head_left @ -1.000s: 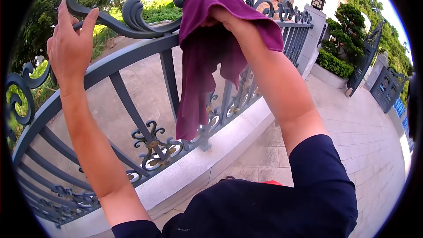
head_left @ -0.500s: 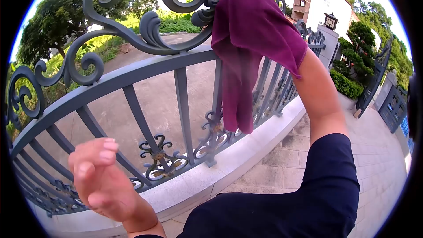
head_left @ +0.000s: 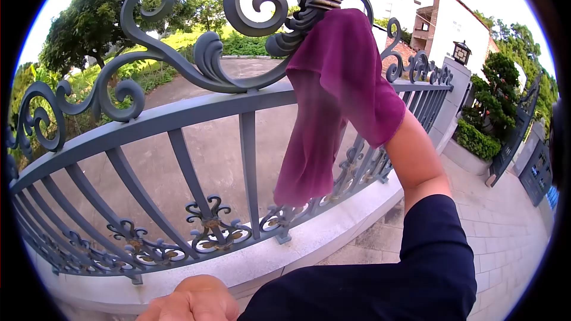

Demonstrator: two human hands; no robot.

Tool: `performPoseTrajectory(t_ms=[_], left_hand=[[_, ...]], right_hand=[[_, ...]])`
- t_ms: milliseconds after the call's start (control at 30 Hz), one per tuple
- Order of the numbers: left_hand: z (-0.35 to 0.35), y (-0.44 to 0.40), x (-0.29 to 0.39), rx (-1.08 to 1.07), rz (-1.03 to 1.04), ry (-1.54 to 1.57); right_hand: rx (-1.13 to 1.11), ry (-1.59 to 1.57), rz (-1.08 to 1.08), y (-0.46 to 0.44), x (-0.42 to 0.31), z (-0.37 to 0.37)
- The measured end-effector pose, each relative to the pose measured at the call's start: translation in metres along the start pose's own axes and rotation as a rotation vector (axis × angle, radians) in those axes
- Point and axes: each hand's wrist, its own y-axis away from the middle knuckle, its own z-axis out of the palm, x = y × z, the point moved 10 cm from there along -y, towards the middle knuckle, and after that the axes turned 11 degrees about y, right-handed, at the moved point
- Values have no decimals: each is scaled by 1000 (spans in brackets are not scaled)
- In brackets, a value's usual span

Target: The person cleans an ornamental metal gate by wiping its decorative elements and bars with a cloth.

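Note:
A purple cloth (head_left: 339, 77) drapes over my right hand, hiding its fingers. Only the bare right forearm (head_left: 416, 157) shows below the cloth. Through the cloth, my right hand presses against the scrolled ornament (head_left: 324, 1) on top of the grey metal fence, just below its gold-tinted fluted part. A long fold of the cloth hangs down in front of the top rail (head_left: 196, 112) and the bars. My left hand (head_left: 193, 302) is low at the bottom edge, apart from the fence. Its knuckles show, but the frame cuts off its fingertips.
Upright bars stand on a pale stone kerb (head_left: 256, 261), with small curled ornaments (head_left: 214, 226) near their feet. To the right are a paved walkway (head_left: 499, 244), a pillar with a lantern (head_left: 461, 52), shrubs and a dark gate (head_left: 517, 125). Trees grow behind the fence.
My left hand has dropped from in front of the bars to the bottom edge. The covered right hand is lower in view, and the cloth's hanging end has swung left. The view has shifted slightly.

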Motion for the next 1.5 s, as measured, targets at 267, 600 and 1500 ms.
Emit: performPoseTrajectory(t_ms=[267, 600, 1500], left_hand=[[-2, -11, -22, 62, -43, 74], [-13, -10, -46, 288, -16, -79], [-28, -7, -109, -186, -378, -643]], right_hand=[[-233, 335, 29, 53, -41, 29], [-317, 182, 22, 47, -25, 9], [-360, -354, 91, 40, -6, -3]])
